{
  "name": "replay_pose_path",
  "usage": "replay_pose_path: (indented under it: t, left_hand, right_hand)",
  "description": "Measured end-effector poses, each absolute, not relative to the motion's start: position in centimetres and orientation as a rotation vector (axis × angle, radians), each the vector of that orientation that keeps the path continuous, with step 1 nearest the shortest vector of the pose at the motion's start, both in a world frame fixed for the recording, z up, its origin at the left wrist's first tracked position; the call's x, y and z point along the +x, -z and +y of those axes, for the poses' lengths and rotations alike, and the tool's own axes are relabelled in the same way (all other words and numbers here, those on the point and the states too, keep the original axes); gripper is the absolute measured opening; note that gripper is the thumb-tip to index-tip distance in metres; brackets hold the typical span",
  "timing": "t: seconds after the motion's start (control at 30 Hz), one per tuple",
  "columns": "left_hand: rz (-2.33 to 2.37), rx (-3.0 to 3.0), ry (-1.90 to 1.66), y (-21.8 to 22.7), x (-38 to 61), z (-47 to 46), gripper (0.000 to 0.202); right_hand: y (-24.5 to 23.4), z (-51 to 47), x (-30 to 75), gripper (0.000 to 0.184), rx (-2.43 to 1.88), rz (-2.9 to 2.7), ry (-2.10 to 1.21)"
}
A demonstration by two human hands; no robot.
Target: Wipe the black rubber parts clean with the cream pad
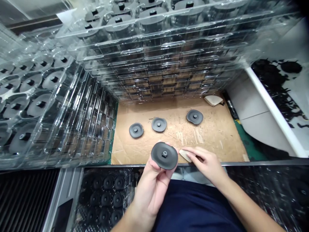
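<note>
My left hand (pixel 151 185) is closed round a dark grey rubber disc (pixel 164 155) with a small hub in its middle, held up over the near edge of the cardboard sheet (pixel 212 135). My right hand (pixel 205 161) pinches a small pale beige piece (pixel 185 155) right beside the disc's right rim. Three more grey discs lie flat on the cardboard: one at the left (pixel 136 130), one in the middle (pixel 159 124), one further right (pixel 194 116).
Tall stacks of clear plastic trays filled with discs rise at the left (pixel 36 106) and behind (pixel 164 51). A pale wedge (pixel 213 100) lies at the cardboard's far right corner. A tray of dark parts (pixel 106 196) sits below left. Black scraps (pixel 277 83) lie at right.
</note>
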State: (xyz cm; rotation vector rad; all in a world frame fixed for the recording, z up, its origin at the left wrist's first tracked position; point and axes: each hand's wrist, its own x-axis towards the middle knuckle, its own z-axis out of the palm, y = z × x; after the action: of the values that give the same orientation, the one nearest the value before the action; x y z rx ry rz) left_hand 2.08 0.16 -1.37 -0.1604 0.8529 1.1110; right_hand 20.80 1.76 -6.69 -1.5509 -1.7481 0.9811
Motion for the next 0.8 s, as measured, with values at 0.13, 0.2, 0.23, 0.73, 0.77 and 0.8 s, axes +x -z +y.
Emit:
replay_pose_path:
  t: [0.13,0.2,0.23,0.73,0.77,0.8]
  left_hand:
    - [0.858,-0.091,-1.117,1.1,2.7,0.0,0.040]
    - [0.875,-0.025,-1.109,1.1,2.8,-0.1,0.042]
    - [0.889,0.009,-1.096,1.1,2.8,-0.1,0.044]
    - [0.965,0.152,-1.082,0.2,2.8,0.8,0.051]
    - [0.945,0.154,-1.066,0.2,2.9,0.8,0.046]
    - [0.929,0.142,-1.045,0.1,3.1,0.8,0.043]
  right_hand:
    - [2.1,2.4,19.0,0.025,-1.503,-1.687,-0.908]
    - [-0.8,2.6,17.5,0.026,-1.322,-1.685,-0.784]
    - [-1.9,2.6,16.8,0.025,-1.194,-1.752,-0.741]
    - [-2.9,2.5,15.7,0.023,-0.944,-1.969,-0.859]
    - [-2.9,2.7,15.6,0.022,-0.985,-1.942,-0.828]
    - [-2.9,2.9,15.4,0.021,-1.023,-1.901,-0.763]
